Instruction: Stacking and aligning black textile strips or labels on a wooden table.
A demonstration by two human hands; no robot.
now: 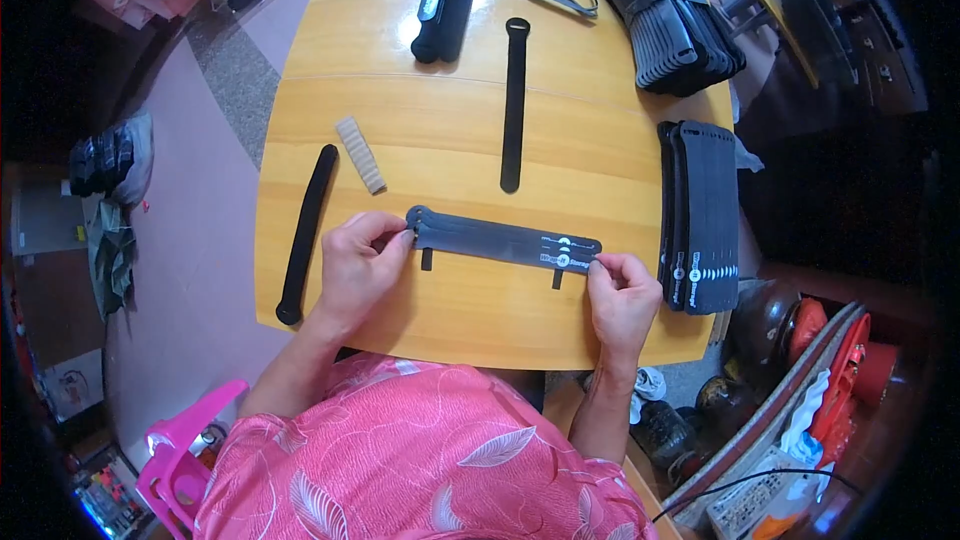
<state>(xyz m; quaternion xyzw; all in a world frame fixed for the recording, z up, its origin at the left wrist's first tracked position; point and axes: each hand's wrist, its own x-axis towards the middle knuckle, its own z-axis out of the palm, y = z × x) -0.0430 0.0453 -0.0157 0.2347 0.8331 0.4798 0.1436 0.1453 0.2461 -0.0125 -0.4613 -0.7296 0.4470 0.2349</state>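
- Wooden desk (440, 130) holds a small stack of grey straps (505, 238), long axis running 9 to 3 o'clock.
- Left hand (358, 260) pinches the 9 o'clock end.
- Right hand (622, 295) pinches the 3 o'clock end.
- Black strap (514, 105) lies loose at 12 o'clock.

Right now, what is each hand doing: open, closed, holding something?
Left hand: closed, pinching the rounded left end of the stack of grey straps.
Right hand: closed, pinching the same stack's right end.
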